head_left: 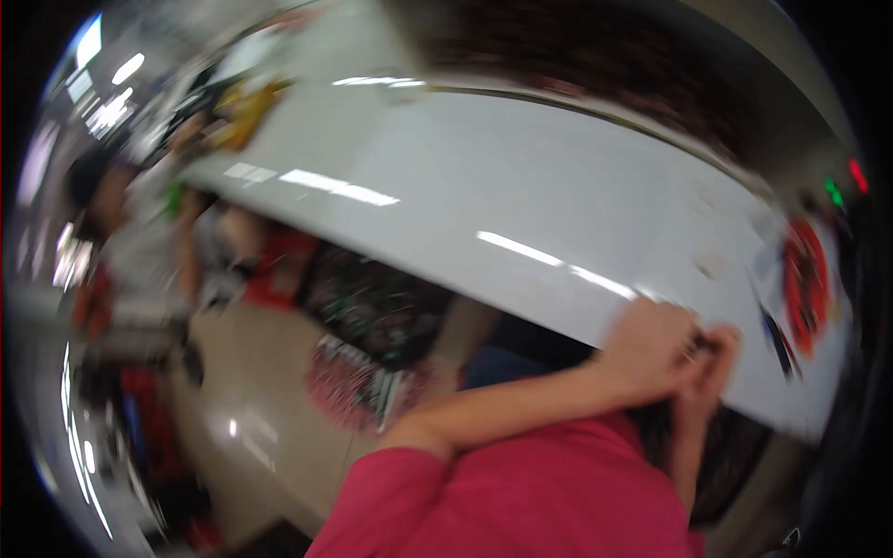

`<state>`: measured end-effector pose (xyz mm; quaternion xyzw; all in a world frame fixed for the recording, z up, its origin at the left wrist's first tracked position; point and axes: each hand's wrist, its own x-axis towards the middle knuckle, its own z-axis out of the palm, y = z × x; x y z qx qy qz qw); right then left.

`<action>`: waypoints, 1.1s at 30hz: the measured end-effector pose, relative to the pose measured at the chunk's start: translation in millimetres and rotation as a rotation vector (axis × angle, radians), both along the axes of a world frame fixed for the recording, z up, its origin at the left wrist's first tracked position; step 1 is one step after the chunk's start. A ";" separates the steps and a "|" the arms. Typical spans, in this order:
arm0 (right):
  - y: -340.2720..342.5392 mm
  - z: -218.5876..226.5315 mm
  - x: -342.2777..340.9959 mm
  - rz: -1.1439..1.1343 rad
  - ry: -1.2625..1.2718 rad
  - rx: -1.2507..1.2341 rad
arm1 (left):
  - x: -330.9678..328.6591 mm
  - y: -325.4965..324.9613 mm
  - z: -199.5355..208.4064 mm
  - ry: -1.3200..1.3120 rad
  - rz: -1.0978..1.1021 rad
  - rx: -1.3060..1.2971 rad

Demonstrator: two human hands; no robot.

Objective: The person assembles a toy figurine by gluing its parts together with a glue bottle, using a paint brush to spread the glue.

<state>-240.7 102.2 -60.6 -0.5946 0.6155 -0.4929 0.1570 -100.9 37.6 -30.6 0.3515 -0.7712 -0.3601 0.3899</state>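
Over the near edge of the white table [437, 186], at the right, my left hand [648, 346] and my right hand [714, 367] meet with their fingers bent in and closed. A small dark thing [695, 344] shows between them, too blurred to name. To the right of my hands, a dark, slim, pen-like tool [778, 340] lies on the table. Past it stands a red tray [807, 284] with dark small pieces in it.
A co-worker [139, 232] sits at the far left by the table, near a yellow object [249, 113]. Below the table edge are a red bin [281, 268], a dark crate of small parts [377, 302] and a pink bundle [339, 386] on the tiled floor [242, 409].
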 end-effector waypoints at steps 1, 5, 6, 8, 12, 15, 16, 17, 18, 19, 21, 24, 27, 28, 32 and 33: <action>0.7 3.6 -8.1 0.043 0.099 -0.037 | -4.5 1.6 -1.2 0.013 -0.014 -0.026; 4.6 0.6 -11.0 0.108 -0.155 -0.004 | -11.8 20.3 -5.0 0.035 0.120 -0.168; 3.1 0.1 -9.2 0.120 -0.155 0.008 | -9.7 21.5 -2.9 0.029 0.135 -0.150; -1.9 3.6 -3.9 0.138 -0.152 0.010 | -10.0 21.1 -2.7 0.007 0.158 -0.156; -7.5 9.1 -3.4 0.130 -0.194 -0.010 | -17.3 17.6 -4.0 -0.002 0.148 -0.153; -10.7 7.6 -13.0 0.138 -0.224 0.000 | -27.6 14.9 -5.1 0.008 0.177 -0.183; -12.1 7.9 -16.0 0.132 -0.244 0.017 | -31.1 13.9 -5.4 0.011 0.181 -0.192; -10.9 8.3 -15.2 0.130 -0.244 0.010 | -31.0 14.9 -5.8 0.006 0.179 -0.193; -9.9 9.0 -14.2 0.128 -0.239 0.006 | -30.6 15.8 -6.1 0.001 0.177 -0.194; -8.8 9.4 -13.3 0.125 -0.233 0.002 | -30.1 16.6 -6.3 0.000 0.174 -0.200; -9.3 4.3 -23.0 0.140 -0.209 0.001 | -33.6 16.9 -7.6 -0.004 0.169 -0.177; -9.3 5.2 -28.8 0.154 -0.192 0.012 | -36.7 17.0 -6.2 -0.001 0.178 -0.186; -9.9 8.7 -24.9 0.144 -0.207 0.014 | -36.7 17.4 -6.2 -0.001 0.181 -0.192; -10.1 9.0 -23.3 0.133 -0.218 0.008 | -36.4 17.4 -5.8 0.002 0.180 -0.193; -10.4 8.1 -22.8 0.151 -0.232 0.017 | -33.0 17.8 -4.6 0.012 0.184 -0.195; -9.8 10.0 -20.1 0.145 -0.230 0.022 | -31.8 18.1 -4.6 0.020 0.191 -0.201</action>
